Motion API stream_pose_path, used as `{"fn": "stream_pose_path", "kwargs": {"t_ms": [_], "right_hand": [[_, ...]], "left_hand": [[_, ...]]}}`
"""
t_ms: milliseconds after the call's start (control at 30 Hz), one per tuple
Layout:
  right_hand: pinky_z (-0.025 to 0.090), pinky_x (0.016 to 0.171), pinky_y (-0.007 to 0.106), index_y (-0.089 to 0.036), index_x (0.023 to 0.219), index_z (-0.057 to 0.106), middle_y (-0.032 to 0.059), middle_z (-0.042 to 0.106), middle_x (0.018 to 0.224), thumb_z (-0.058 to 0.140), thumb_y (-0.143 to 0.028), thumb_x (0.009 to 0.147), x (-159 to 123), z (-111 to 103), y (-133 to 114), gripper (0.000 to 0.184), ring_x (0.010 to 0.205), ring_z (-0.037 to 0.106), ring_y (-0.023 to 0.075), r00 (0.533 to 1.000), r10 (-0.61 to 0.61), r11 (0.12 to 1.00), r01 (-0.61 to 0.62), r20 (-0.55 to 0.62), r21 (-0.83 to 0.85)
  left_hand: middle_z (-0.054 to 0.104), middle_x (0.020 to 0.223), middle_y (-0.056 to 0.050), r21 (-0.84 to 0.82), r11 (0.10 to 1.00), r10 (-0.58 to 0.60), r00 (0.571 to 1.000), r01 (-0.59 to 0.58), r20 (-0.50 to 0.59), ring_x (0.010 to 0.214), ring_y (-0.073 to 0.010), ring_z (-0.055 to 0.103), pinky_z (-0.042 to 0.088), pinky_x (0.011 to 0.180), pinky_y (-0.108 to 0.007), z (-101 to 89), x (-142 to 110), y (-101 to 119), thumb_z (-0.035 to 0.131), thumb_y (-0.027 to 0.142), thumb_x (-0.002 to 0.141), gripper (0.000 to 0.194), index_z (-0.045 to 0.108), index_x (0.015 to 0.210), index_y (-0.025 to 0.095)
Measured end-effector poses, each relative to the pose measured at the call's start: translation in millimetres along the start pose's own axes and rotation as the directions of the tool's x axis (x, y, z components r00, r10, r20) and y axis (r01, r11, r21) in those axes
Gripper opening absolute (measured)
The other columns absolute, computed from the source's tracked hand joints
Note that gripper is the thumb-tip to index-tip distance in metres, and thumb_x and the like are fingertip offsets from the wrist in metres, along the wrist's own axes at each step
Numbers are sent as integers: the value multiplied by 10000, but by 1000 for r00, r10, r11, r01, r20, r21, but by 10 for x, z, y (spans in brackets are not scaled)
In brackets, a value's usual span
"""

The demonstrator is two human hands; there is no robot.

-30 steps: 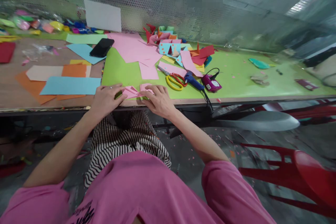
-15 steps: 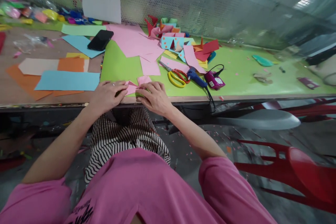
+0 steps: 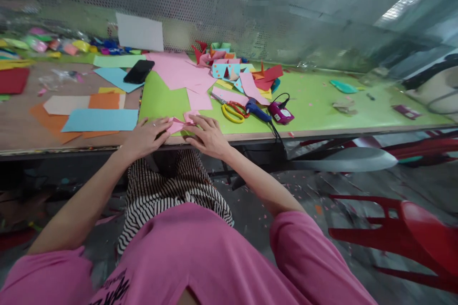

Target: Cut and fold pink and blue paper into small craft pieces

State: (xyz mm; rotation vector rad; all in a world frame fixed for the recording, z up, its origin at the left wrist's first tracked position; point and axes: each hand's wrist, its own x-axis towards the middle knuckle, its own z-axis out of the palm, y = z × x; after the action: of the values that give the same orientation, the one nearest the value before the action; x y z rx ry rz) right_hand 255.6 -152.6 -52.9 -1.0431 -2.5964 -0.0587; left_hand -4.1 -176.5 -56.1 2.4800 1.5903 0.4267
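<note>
Touching folded pink paper [image 3: 175,126] w/ L hand [image 3: 146,135] & R hand [image 3: 208,137], at front edge of table [image 3: 322,116], betw. the two. Meeting its left end w/ L grip: w/ fingers bent & close tog., thumb a bit apart from index; can't tell if pinched or just pressed. Covering right part w/ R grip: w/ fingers laid over top, thumb lower, nr table edge; can't tell if clamped either. Showing small pink flap [image 3: 191,115] just past R fingertips. See also blue strip [image 3: 100,120] just beside L hand, atop orange sheet [image 3: 50,119]; scissors [image 3: 225,103] w/ red & yellow handles nr R hand, next to blue glue gun [image 3: 260,111]; black phone [image 3: 139,72] farther back, on left.
</note>
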Motion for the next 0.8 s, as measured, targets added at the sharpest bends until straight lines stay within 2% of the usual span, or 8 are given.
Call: {"fn": "stream_pose_path", "kwargs": {"t_ms": [200, 333, 400, 467, 567, 600, 700, 800], "right_hand": [[319, 1175, 482, -190, 1590, 366, 133, 511, 1565, 422, -595, 1023, -119, -63, 254, 699, 1438, 438, 298, 991, 122, 991, -125, 53, 57], [301, 1195, 502, -175, 1563, 408, 149, 496, 1574, 431, -579, 1024, -56, -86, 305, 674, 1460, 429, 298, 993, 99, 991, -105, 68, 83], [309, 1183, 541, -173, 1528, 453, 169, 570, 1499, 495, -610, 990, -34, -114, 305, 694, 1400, 498, 313, 995, 48, 988, -61, 89, 145], [351, 1147, 553, -185, 1470, 513, 168, 645, 1401, 571, -662, 931, -25, -146, 300, 722, 1306, 575, 315, 997, -11, 963, -12, 81, 269], [478, 1013, 456, -193, 1313, 617, 132, 713, 1244, 610, -666, 900, 27, -183, 295, 627, 1134, 655, 265, 997, 72, 850, -55, -13, 524], [508, 947, 407, -191, 1232, 646, 109, 730, 1160, 601, -648, 911, 67, -193, 298, 560, 1050, 671, 236, 990, 141, 789, -97, -25, 607], [516, 788, 304, -187, 994, 657, 34, 704, 882, 597, -594, 922, 243, -216, 342, 418, 814, 652, 158, 949, 314, 602, -235, 44, 763], [486, 711, 268, -184, 855, 634, 3, 662, 760, 622, -518, 912, 437, -230, 441, 339, 700, 610, 126, 906, 395, 542, -364, 152, 758]], "left_hand": [[537, 1537, -153, 50, 980, 194, 979, -191, -65, 1459, -308, 462, 354, 1183, -531, 117, -84, -101, 328, 691, 995, 729, 573, 1436, 165], [742, 1267, -143, 25, 956, 292, 945, -292, -145, 1210, -297, 675, 506, 1042, -464, 102, -238, -4, 382, 565, 1030, 542, 736, 1193, 189], [801, 1088, -96, -17, 979, 198, 959, -205, -202, 1030, -268, 740, 549, 946, -427, 44, -342, 82, 425, 453, 1036, 411, 776, 1063, 241], [809, 990, -77, -129, 991, -17, 948, -25, -317, 936, -260, 749, 564, 889, -407, -42, -400, 149, 504, 459, 997, 344, 782, 1012, 258], [777, 868, -43, -493, 851, -411, 816, 182, -407, 804, -228, 731, 581, 774, -362, -194, -303, 167, 593, 496, 928, 309, 755, 1008, 245], [747, 784, -30, -610, 769, -491, 790, 193, -368, 719, -209, 710, 579, 709, -342, -240, -223, 152, 631, 494, 897, 297, 744, 980, 233], [702, 733, -29, -823, 529, -562, 812, 207, -157, 603, -154, 646, 579, 633, -307, -324, 85, 60, 676, 414, 861, 228, 725, 914, 198], [730, 818, -62, -882, 371, -584, 811, 291, 22, 682, -157, 679, 579, 616, -273, -298, 388, -82, 683, 353, 853, 180, 708, 871, 176]]}}
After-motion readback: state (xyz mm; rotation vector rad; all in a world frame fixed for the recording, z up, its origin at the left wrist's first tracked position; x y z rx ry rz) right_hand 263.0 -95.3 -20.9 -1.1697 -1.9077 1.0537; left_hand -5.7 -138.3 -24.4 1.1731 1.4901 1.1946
